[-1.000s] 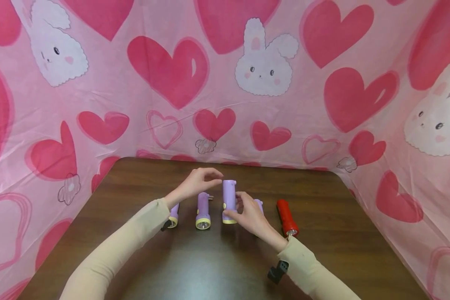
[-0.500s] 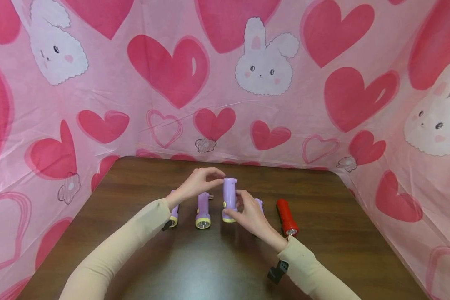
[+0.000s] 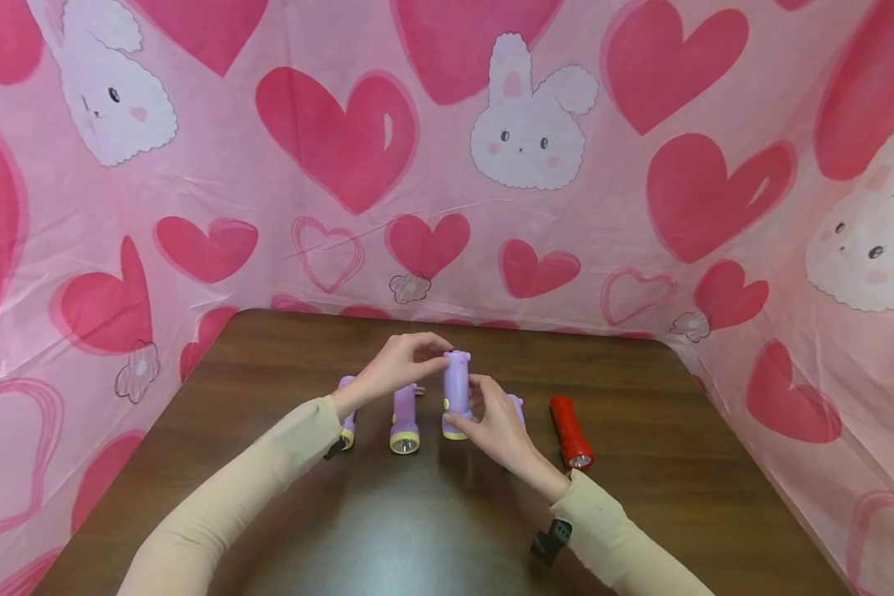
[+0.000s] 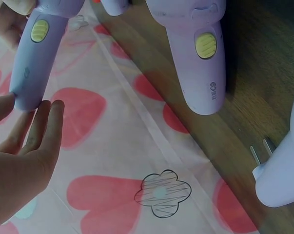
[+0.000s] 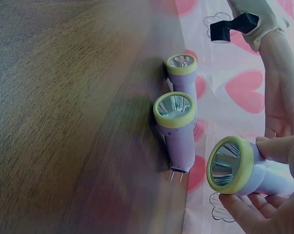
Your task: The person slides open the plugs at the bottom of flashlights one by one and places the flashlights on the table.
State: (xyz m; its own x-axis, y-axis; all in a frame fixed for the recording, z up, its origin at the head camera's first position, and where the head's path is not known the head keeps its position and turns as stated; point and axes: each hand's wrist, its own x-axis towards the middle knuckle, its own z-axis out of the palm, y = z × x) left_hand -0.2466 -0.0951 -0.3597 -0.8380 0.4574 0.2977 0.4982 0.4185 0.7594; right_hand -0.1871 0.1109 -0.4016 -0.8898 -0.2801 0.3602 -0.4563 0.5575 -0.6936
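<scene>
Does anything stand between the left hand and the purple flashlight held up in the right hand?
Nothing visible does. The left hand is right at the tail end of the held flashlight, which the right hand grips lower down. The neighbouring flashlight on the table sits leftward, not between them.

Long pale-beige fabric sleeves (image 3: 246, 470), plain, fairly snug, creased near left elbow. Small black angular wrist-worn camera block (image 3: 551, 540) at each cuff.
</scene>
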